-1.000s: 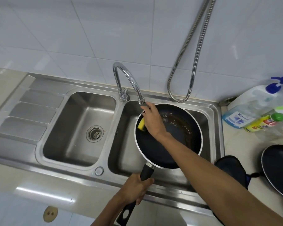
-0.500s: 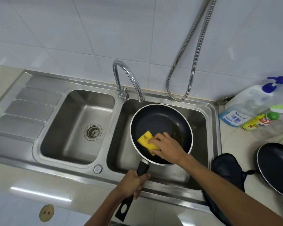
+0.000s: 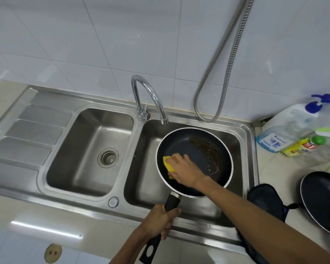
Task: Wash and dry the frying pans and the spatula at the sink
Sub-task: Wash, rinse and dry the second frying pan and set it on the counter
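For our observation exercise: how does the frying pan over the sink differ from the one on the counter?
The sink pan is gripped by the left hand, a yellow sponge pressed inside; the counter pan lies untouched. The sink pan shows brown residue; the counter pan's visible surface looks plain. Both are round, dark inside.

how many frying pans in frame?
2. First pan: over the right sink basin, handle gripped by the left hand, right hand holding a sponge in it. Second pan: on the counter, far right, partly out of frame. More may be off-frame.
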